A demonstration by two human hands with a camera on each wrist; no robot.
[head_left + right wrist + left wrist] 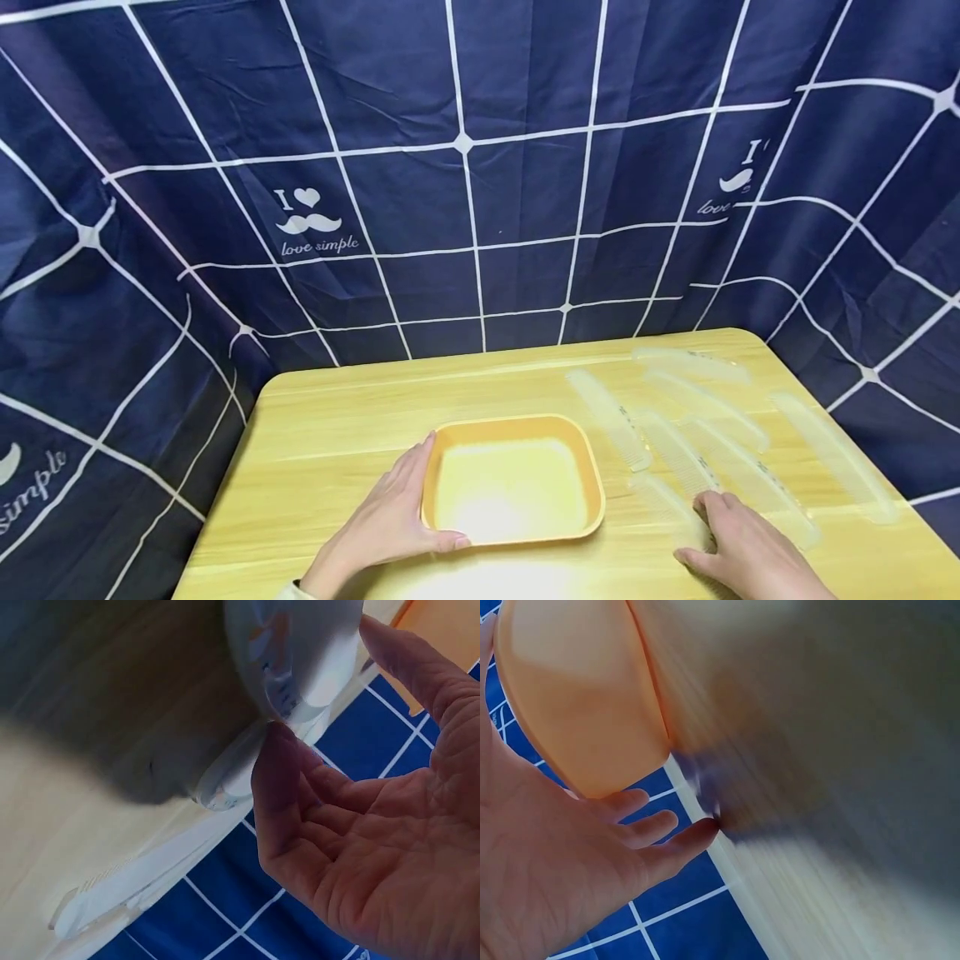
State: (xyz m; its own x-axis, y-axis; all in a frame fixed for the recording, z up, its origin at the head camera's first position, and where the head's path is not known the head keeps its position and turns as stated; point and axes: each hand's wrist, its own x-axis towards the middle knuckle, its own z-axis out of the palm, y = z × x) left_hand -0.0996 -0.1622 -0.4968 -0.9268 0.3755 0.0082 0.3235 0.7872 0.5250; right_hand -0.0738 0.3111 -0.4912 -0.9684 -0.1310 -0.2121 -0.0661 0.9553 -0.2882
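Observation:
In the head view, my left hand holds the left end of a shallow orange plastic box on the table. Its thumb lies along the front rim and its fingers run up the left wall. In the left wrist view, the fingertips touch the underside edge of the box. My right hand pinches the nearest clear-wrapped comb between thumb and fingers. Part of that comb is hidden beneath the hand. The right wrist view shows the wrapped comb between thumb and index finger.
More pale combs in clear wrappers lie on the right of the wooden table, among them one by the box and one near the right edge. A dark blue curtain with white grid lines surrounds the table's back and sides.

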